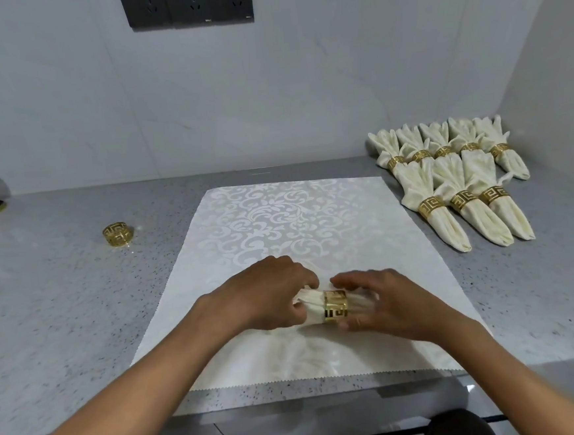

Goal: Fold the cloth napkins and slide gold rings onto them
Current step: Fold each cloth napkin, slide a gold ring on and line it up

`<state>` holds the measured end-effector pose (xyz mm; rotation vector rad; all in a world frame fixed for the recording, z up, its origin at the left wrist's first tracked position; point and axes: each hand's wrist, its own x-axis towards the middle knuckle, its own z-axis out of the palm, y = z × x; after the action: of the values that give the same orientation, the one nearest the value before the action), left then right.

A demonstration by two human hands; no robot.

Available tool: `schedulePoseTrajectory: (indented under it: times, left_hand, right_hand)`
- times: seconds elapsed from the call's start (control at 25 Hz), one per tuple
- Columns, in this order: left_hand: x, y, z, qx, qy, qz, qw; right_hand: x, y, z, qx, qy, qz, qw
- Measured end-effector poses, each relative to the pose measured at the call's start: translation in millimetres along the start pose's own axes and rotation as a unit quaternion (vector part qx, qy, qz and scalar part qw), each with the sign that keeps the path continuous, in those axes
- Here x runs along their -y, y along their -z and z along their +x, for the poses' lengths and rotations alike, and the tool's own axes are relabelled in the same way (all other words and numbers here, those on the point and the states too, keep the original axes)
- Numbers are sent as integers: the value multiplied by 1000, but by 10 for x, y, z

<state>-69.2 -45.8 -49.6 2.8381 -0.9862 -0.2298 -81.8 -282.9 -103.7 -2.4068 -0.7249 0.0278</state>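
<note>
I see the folded cream napkin lying crosswise on a white damask cloth, a gold ring around its middle. That cloth is spread flat on a grey speckled worktop set against a pale grey wall with a black socket panel. At the far right corner lie the finished napkins, each with its own ring. A spare ring sits alone on the left. My left hand curls around the napkin's left end. My right hand pinches the ring's right side, thumb below, fingers arched over the top.
</note>
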Motion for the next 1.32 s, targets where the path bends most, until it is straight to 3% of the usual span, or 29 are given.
schedulePoseTrajectory:
  times: [0.12,0.24,0.44,0.56,0.68,0.84,1.04,1.32]
  left_hand:
    - [-10,-36,-42,-16,-34,82,996]
    - [-60,-59,-71,-18,-58,156,986]
    - [23,-9,-148,3,-23,72,997]
    - [-115,-71,-104,-45,-18,89,995]
    - [-317,-205,63,-38,1,82,996]
    - [-227,-163,90,-82,-21,125,989]
    - [-108,-82,18,-84,-43,172,981]
    - [-47,-42,54,-98,-120,247,956]
  right_hand:
    - [-106,-84,-164,-65,8,-48,997]
    - [-117,-72,-179,-74,-16,-11,997]
    - [-58,-104,-109,-65,-46,51,995]
    - [-42,-141,-122,-87,-52,35,994]
    - [2,-136,-133,-96,-43,14,994]
    - [43,-66,-177,-103,-37,-19,994]
    - [133,-84,-213,-104,-50,-16,993]
    - [411,-181,-409,-146,-116,51,981]
